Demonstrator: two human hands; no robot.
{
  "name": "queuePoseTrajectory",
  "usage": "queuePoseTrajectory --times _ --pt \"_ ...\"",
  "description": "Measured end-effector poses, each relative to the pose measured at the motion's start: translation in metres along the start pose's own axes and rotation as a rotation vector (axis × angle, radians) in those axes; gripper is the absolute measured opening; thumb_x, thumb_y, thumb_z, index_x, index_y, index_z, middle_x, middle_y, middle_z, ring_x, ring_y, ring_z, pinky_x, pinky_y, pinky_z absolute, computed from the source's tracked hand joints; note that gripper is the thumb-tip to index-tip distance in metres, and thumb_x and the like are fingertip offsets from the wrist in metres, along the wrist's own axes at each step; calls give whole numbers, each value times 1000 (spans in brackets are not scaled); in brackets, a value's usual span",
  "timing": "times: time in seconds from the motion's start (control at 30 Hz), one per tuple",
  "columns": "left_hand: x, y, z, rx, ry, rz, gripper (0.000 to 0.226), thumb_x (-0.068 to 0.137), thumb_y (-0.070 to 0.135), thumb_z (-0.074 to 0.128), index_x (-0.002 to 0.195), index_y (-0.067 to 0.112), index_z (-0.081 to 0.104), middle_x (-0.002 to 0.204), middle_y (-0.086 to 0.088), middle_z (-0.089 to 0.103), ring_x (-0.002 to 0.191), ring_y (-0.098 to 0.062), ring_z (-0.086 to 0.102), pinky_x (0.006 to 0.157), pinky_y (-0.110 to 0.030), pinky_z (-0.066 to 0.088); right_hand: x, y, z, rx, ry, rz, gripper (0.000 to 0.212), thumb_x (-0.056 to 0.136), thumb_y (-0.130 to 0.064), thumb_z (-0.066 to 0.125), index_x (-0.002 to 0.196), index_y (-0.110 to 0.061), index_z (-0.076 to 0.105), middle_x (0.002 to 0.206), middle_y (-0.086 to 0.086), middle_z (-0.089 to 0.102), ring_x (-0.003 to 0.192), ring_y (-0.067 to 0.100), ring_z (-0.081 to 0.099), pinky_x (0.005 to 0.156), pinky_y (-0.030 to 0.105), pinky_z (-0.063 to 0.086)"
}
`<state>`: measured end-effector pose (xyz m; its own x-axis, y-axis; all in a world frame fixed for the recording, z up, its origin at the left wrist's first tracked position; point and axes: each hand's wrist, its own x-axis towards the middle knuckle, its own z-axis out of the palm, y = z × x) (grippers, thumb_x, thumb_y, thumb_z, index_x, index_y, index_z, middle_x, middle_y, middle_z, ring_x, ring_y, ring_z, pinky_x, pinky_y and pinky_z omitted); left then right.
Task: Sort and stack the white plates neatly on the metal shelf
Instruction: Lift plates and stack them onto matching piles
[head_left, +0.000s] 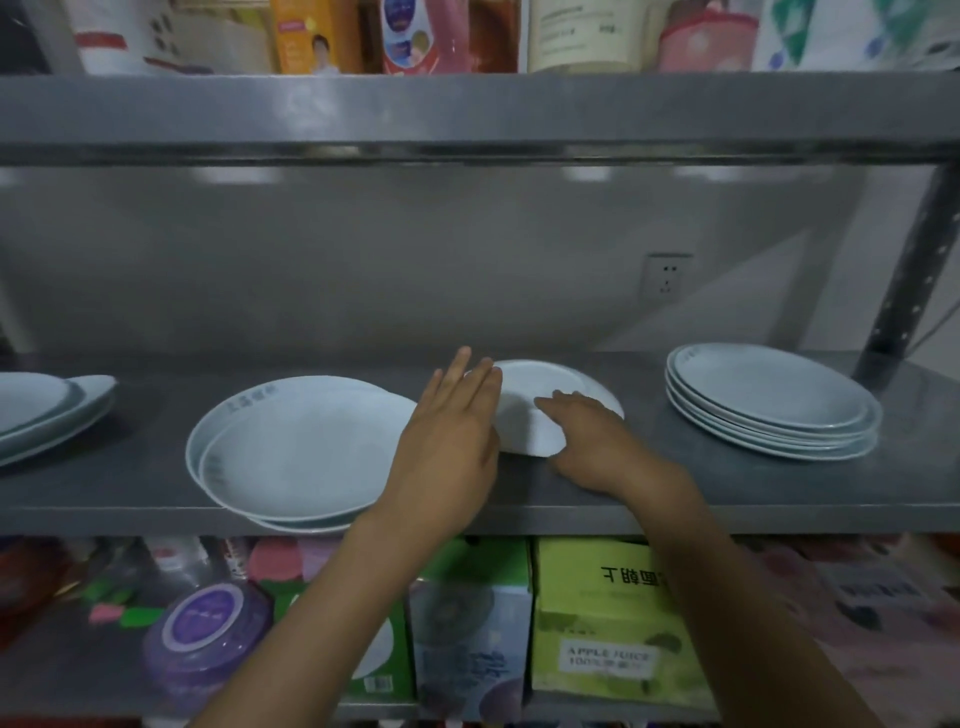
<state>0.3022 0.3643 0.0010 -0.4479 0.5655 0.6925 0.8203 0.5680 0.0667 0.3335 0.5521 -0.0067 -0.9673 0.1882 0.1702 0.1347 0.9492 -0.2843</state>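
A small white plate (524, 410) lies on the metal shelf (675, 483), in the middle. My left hand (447, 441) lies flat against its left rim, fingers straight and together. On the plate's right side rests my right hand (592, 441), fingers spread over its rim. Left of the hands, two large white plates (296, 452) sit stacked slightly askew, overhanging the shelf's front edge. Several oval white plates (769, 400) form a stack at the right. At the far left lies another plate stack (47, 410), cut off by the frame.
A shelf above (467, 114) holds boxes and containers. Below are a green juice carton (608, 618), other boxes and a purple round container (208, 634). A perforated upright post (914, 275) stands at the right, a wall socket (667, 278) behind.
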Motion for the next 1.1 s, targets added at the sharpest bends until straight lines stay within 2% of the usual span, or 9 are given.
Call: queuePoseTrajectory --times 0.23,0.4,0.47,0.57,0.63,0.77,0.9,1.0,1.1 --pt "0 -1 -1 -57 24 -62 51 92 3 44 143 2 40 151 -10 39 147 -25 18 117 -29 9 -16 -5 -2 -156 123 7 52 82 -26 56 132 -13 45 125 7 54 115 28 51 89 43 48" --pt "0 -4 -5 -107 21 -119 49 96 8 42 145 5 38 152 -7 37 148 -20 14 117 -27 10 -20 -3 -5 -194 247 -10 40 84 -26 50 121 -9 48 114 9 58 105 30 55 78 37 48" --pt "0 -4 -7 -123 14 -137 49 96 9 42 145 7 37 153 -6 36 148 -19 13 118 -29 13 -20 -4 -9 -210 324 -2 35 86 -20 47 119 -7 48 115 11 58 102 32 56 73 35 43" --pt "1 -3 -8 -137 4 -150 50 96 10 43 145 6 37 153 -6 36 148 -19 13 118 -31 16 -17 -7 -12 -274 426 61 45 88 -6 42 133 -4 42 125 13 56 109 33 56 80 37 45" --pt "2 -2 -9 -139 1 -148 49 96 11 43 145 6 38 153 -6 36 148 -19 13 118 -30 16 -15 -7 -13 -277 482 100 44 86 2 41 129 -3 44 122 15 58 105 34 58 77 37 45" --pt "4 0 -13 -143 4 -140 49 98 13 42 146 7 36 154 -3 35 148 -17 11 116 -26 12 -10 -4 -17 -162 612 153 33 81 7 43 112 -2 53 104 19 64 90 38 62 64 35 37" --pt "5 0 -16 -146 13 -123 49 98 14 43 147 9 36 154 -1 34 148 -15 10 117 -24 10 -10 -3 -28 -66 748 202 37 85 4 44 119 -4 53 101 21 66 83 42 64 65 40 46" --pt "3 1 -15 -176 28 -96 50 97 13 45 146 18 38 152 2 37 148 -13 12 117 -31 23 -12 -9 -38 13 857 184 40 87 1 45 126 -7 52 99 22 66 82 43 63 67 41 47" --pt "2 6 -13 -216 57 -94 50 96 12 48 144 27 43 151 3 40 147 -15 19 106 -31 36 -17 -22 -42 281 945 175 25 95 -9 41 114 -8 57 92 20 66 82 39 61 69 41 49"
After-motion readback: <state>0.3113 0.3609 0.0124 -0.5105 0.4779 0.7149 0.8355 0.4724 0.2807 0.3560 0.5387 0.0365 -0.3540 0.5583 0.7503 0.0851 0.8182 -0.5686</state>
